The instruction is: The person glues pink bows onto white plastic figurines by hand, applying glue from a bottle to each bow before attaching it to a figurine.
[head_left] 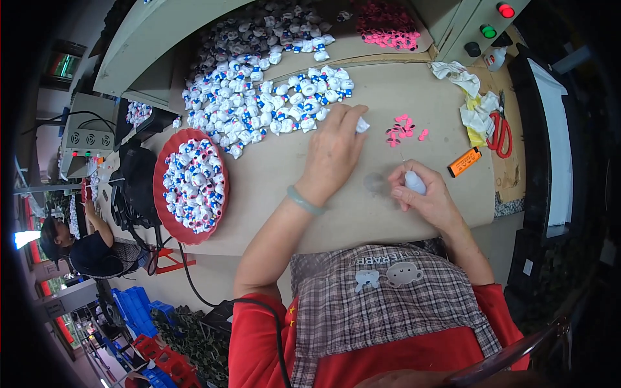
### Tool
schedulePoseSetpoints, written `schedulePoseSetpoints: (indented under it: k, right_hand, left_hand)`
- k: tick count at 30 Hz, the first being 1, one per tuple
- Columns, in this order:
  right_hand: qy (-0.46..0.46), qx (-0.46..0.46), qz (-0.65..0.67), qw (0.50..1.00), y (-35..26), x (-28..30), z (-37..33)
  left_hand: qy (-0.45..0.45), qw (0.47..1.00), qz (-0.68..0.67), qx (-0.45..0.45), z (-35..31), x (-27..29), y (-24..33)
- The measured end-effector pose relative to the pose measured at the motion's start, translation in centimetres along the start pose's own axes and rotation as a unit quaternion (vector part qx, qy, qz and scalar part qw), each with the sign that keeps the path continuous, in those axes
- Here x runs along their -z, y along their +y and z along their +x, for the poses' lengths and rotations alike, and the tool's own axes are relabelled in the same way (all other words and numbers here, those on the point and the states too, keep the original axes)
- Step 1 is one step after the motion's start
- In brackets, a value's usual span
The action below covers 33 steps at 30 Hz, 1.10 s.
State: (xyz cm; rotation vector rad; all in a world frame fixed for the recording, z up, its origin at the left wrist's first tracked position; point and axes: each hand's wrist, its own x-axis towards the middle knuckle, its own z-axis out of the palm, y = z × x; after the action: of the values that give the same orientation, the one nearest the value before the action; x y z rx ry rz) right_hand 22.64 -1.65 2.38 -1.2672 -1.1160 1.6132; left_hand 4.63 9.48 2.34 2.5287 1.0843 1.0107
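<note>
My left hand (332,154) is closed on a small white figurine (363,125) at the near edge of the spread pile; the fingers hide most of it. In my right hand (432,202) is a small squeeze bottle (414,182) of pale plastic, its thin needle tip pointing away from me. Just beyond that tip lie several small pink pieces (402,129) with dark spots. White figurines with blue and pink parts (259,107) cover the table at the far left. More of them fill a red scalloped bowl (173,227) left of my left arm.
To the right lie an orange box (464,162), red-handled scissors (501,137) and crumpled white tissue (477,116). A heap of pink pieces (388,29) sits at the back, beneath a machine housing with buttons (488,31). Another person (97,249) works at the far left.
</note>
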Motion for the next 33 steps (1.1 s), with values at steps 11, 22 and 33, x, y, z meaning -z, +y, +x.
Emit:
schedulePoseSetpoints:
  k: [11,22,33]
  right_hand:
    - [0.050,0.111,0.009,0.993,-0.5,0.3,0.6]
    - [0.138,0.170,0.057,0.974,-1.8,-0.7,1.0]
    - [0.180,0.287,-0.109,0.934,-1.8,-2.3,0.1]
  left_hand:
    - [-0.084,0.667,-0.629,0.391,-5.9,2.3,2.3]
    - [-0.010,0.618,-0.686,0.384,-7.7,3.3,3.0]
    - [0.039,0.716,-0.616,0.326,-8.5,2.9,3.6]
